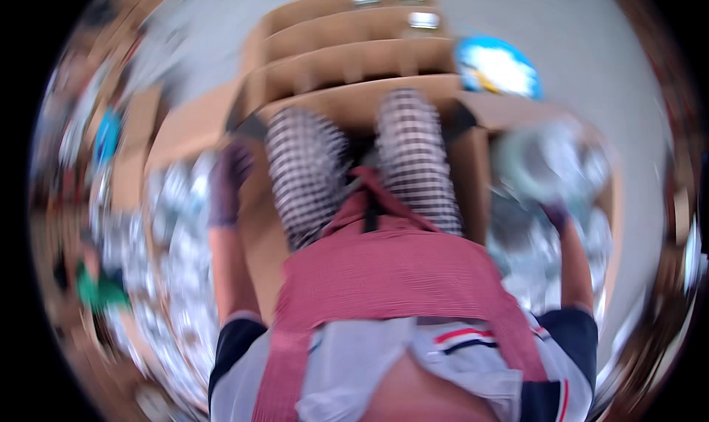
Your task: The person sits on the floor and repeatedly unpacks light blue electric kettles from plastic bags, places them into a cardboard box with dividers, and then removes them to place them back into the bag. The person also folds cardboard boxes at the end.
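My left hand (232,177), in a dark purple glove, hovers by the inner edge of the left carton (190,132); motion smears its fingers, and I see no object in it. My right hand (555,213), gloved alike and partly hidden, is at the lower edge of a large clear glass jar (526,160), which it seems to grip. That jar is tilted above the right carton (609,263), where more clear glassware (521,241) lies. Blurred clear glassware (181,244) also fills the left carton.
Between my checkered legs and beyond stands an open carton (354,97) with cardboard dividers (347,60); a few glass pieces (423,20) show in its far cells. A round blue-and-white object (498,66) lies on the grey floor at right. A person in green (100,285) is at far left.
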`<control>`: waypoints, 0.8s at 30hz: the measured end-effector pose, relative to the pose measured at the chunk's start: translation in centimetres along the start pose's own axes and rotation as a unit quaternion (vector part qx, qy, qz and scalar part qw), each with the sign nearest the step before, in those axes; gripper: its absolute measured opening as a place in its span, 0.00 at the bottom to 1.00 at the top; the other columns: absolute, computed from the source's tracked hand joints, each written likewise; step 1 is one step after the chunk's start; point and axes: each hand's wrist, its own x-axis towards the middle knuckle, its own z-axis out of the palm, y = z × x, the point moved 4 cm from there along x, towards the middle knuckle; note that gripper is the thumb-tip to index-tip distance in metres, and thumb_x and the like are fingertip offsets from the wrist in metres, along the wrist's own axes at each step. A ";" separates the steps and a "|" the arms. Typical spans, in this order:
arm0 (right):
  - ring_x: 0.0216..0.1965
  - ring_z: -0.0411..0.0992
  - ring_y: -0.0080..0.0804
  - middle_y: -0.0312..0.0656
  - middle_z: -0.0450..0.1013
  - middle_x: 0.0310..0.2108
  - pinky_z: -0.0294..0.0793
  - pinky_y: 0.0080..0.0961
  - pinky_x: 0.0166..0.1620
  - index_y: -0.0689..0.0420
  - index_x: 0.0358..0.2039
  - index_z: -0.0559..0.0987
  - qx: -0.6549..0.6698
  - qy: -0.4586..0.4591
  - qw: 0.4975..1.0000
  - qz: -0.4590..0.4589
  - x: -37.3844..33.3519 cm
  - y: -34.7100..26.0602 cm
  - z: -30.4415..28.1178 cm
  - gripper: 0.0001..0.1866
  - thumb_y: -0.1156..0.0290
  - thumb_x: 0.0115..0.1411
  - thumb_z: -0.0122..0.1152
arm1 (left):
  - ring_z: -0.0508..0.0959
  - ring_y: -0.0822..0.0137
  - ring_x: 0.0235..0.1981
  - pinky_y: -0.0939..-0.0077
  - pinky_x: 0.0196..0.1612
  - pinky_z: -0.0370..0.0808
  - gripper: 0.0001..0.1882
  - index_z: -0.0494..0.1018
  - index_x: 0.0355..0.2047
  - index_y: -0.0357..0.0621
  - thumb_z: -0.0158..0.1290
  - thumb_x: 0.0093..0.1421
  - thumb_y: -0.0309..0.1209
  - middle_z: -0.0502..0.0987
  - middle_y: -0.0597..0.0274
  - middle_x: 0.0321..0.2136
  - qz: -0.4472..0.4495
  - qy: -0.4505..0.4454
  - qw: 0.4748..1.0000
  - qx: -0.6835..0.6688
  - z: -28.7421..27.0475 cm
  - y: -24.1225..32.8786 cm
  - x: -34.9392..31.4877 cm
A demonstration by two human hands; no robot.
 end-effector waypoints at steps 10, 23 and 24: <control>0.54 0.65 0.37 0.51 0.67 0.54 0.64 0.30 0.58 0.67 0.56 0.66 -0.087 -0.071 0.984 0.138 1.5 5.5 2.1 0.33 0.64 0.53 0.65 | 0.77 0.74 0.32 0.80 0.34 0.70 0.20 0.78 0.39 0.41 0.55 0.59 0.46 0.79 0.66 0.33 0.071 0.272 0.951 0.128 -17.1 -4.1 1.5; 0.45 0.71 0.28 0.42 0.74 0.46 0.74 0.25 0.44 0.66 0.54 0.70 0.072 0.121 0.954 0.264 -5.5 -1.4 -11.0 0.26 0.70 0.57 0.63 | 0.73 0.57 0.52 0.70 0.55 0.68 0.27 0.71 0.52 0.38 0.46 0.63 0.48 0.76 0.53 0.48 -0.008 0.215 0.962 0.168 -24.2 -2.3 7.0; 0.46 0.71 0.29 0.42 0.73 0.48 0.72 0.25 0.47 0.66 0.54 0.71 0.061 0.096 0.971 0.212 -3.1 -6.9 -10.4 0.24 0.72 0.59 0.61 | 0.69 0.59 0.56 0.70 0.59 0.63 0.28 0.67 0.56 0.39 0.43 0.64 0.48 0.71 0.53 0.53 -0.036 0.179 0.978 0.106 -21.3 -4.1 7.6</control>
